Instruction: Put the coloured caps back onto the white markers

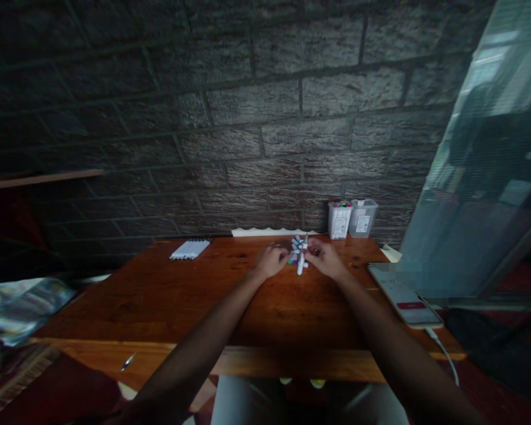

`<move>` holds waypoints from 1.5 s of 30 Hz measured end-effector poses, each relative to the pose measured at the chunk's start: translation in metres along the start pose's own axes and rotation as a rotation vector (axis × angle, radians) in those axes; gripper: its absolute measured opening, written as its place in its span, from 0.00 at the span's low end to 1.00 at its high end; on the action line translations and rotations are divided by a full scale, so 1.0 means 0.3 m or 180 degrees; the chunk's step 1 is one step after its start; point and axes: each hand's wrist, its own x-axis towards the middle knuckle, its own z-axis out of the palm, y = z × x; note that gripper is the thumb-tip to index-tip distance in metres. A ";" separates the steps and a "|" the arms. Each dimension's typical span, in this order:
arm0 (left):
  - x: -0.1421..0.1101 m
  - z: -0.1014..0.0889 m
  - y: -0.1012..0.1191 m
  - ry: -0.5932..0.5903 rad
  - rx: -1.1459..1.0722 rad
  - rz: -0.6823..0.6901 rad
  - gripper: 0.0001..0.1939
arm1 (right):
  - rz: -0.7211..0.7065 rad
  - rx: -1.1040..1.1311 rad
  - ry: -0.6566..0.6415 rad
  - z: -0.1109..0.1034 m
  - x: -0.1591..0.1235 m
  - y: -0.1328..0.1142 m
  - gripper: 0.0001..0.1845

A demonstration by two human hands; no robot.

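Both of my arms reach forward over a brown wooden table [194,295]. My left hand [272,260] and my right hand [324,257] meet at a small pile of white markers with coloured caps [298,255] near the far middle of the table. The fingers of each hand are curled onto the pile. My right hand appears to hold one white marker upright at its fingertips. What my left fingers grip is too small to make out.
Two clear marker boxes [340,219] [363,218] stand at the back by the brick wall, the left one filled. A row of white markers [190,249] lies at the back left. A phone [405,295] with a cable lies at the right edge.
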 end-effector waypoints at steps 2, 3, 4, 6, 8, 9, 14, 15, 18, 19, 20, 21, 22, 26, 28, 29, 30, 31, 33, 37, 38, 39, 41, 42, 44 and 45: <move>0.001 0.031 0.013 0.0088 0.0269 -0.0255 0.10 | -0.0025 -0.0033 0.0053 0.003 -0.002 -0.012 0.09; -0.003 0.042 0.015 0.0109 0.0336 -0.0359 0.09 | -0.0038 -0.0034 0.0070 0.006 -0.003 -0.018 0.09; -0.009 0.050 0.013 0.0108 0.0368 -0.0427 0.08 | -0.0046 -0.0029 0.0076 0.008 -0.004 -0.023 0.09; -0.021 0.055 0.001 0.0076 0.0383 -0.0437 0.06 | -0.0058 -0.0019 0.0066 0.013 -0.005 -0.028 0.09; -0.032 0.049 -0.017 0.0063 0.0371 -0.0367 0.05 | -0.0061 -0.0003 0.0034 0.017 -0.007 -0.026 0.10; -0.037 0.045 -0.027 0.0075 0.0332 -0.0346 0.05 | -0.0051 0.0005 0.0014 0.019 -0.008 -0.024 0.10; -0.048 0.024 -0.068 0.0424 -0.0740 -0.0682 0.08 | -0.0004 0.0089 -0.0058 0.022 -0.012 -0.020 0.11; -0.049 0.021 -0.072 0.0541 -0.1089 -0.0770 0.09 | -0.0009 0.0085 -0.0080 0.023 -0.013 -0.022 0.11; -0.051 0.008 -0.071 0.0702 -0.2158 -0.1045 0.14 | -0.0036 -0.0036 -0.0240 0.031 -0.020 -0.022 0.08; -0.051 0.002 -0.068 0.0674 -0.2463 -0.1151 0.16 | -0.0043 -0.0091 -0.0311 0.037 -0.023 -0.021 0.08; -0.052 -0.005 -0.064 0.0627 -0.2707 -0.1253 0.18 | -0.0046 -0.0139 -0.0383 0.043 -0.026 -0.019 0.08; -0.053 -0.014 -0.061 0.0591 -0.2890 -0.1344 0.19 | -0.0040 -0.0175 -0.0452 0.049 -0.030 -0.016 0.08; -0.055 -0.024 -0.058 0.0571 -0.3024 -0.1413 0.20 | -0.0027 -0.0203 -0.0509 0.055 -0.033 -0.013 0.09; -0.063 -0.073 -0.064 0.0561 -0.3350 -0.1523 0.23 | -0.0015 -0.0336 -0.0645 0.065 -0.039 -0.009 0.12; -0.068 -0.097 -0.072 0.0577 -0.3513 -0.1504 0.23 | -0.0031 -0.0424 -0.0673 0.062 -0.040 -0.010 0.13; -0.070 -0.108 -0.075 0.0600 -0.3601 -0.1480 0.22 | -0.0042 -0.0477 -0.0676 0.060 -0.040 -0.012 0.14; -0.072 -0.116 -0.077 0.0634 -0.3693 -0.1449 0.22 | -0.0052 -0.0534 -0.0676 0.058 -0.040 -0.012 0.14; -0.073 -0.122 -0.078 0.0674 -0.3784 -0.1418 0.21 | -0.0066 -0.0590 -0.0675 0.057 -0.040 -0.013 0.15; -0.074 -0.128 -0.079 0.0754 -0.3938 -0.1365 0.21 | -0.0092 -0.0667 -0.0681 0.058 -0.040 -0.013 0.15; -0.074 -0.120 -0.082 0.0753 -0.3912 -0.1309 0.20 | -0.0091 -0.0738 -0.0768 0.063 -0.040 -0.013 0.16; -0.074 -0.117 -0.084 0.0711 -0.3855 -0.1286 0.20 | -0.0098 -0.0762 -0.0798 0.064 -0.040 -0.013 0.15; -0.074 -0.114 -0.086 0.0674 -0.3796 -0.1257 0.20 | -0.0110 -0.0788 -0.0816 0.064 -0.040 -0.014 0.15; -0.074 -0.110 -0.089 0.0619 -0.3684 -0.1182 0.20 | -0.0131 -0.0851 -0.0828 0.062 -0.041 -0.014 0.15; -0.075 -0.109 -0.091 0.0610 -0.3613 -0.1132 0.20 | -0.0134 -0.0904 -0.0841 0.061 -0.042 -0.014 0.15; -0.076 -0.108 -0.096 0.0579 -0.3374 -0.1014 0.20 | -0.0139 -0.1050 -0.0891 0.058 -0.042 -0.011 0.16; -0.077 -0.108 -0.099 0.0535 -0.3206 -0.0967 0.20 | -0.0163 -0.1127 -0.0914 0.056 -0.042 -0.009 0.15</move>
